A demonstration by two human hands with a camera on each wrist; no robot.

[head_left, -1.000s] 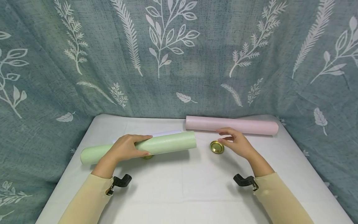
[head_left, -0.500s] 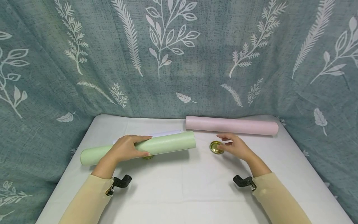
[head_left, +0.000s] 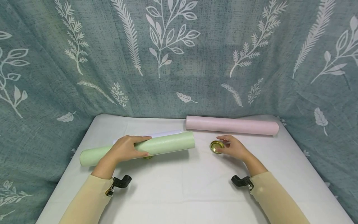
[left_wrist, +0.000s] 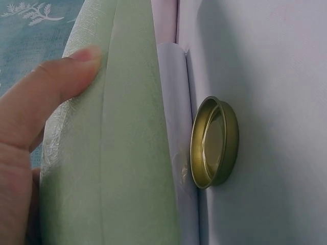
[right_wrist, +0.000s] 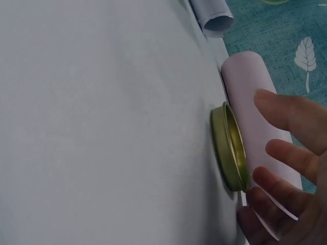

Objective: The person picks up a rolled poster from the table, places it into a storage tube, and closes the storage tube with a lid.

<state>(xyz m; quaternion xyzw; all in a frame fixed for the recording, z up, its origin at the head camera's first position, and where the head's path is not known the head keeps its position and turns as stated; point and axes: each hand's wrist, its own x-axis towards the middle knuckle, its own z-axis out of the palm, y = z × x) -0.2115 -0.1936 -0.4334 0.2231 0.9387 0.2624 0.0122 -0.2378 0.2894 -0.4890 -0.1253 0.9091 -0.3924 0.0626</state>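
Note:
My left hand (head_left: pixel 127 152) grips a long pale green tube (head_left: pixel 167 143) from above, thumb on the near side. The tube's right end tilts up off the table, and its left end sits lower. A gold metal lid (left_wrist: pixel 214 143) lies just in front of the tube, mostly hidden by it in the head view. My right hand (head_left: pixel 233 147) hovers over a second gold lid (head_left: pixel 215 147), thumb overlapping its rim in the head view. In the right wrist view its fingers (right_wrist: pixel 291 158) are spread and loosely bent beside that lid (right_wrist: pixel 227 148).
A pink tube (head_left: pixel 232 125) lies along the table's back edge, behind the right hand. A pale lavender paper roll (head_left: pixel 167 133) lies behind the green tube. White cloth covers the table (head_left: pixel 181 186), and a teal leaf-patterned curtain (head_left: pixel 179 62) hangs around it.
My right hand has shifted left and slightly down, so its thumb now overlaps the gold lid. The left hand and green tube have stayed almost in place.

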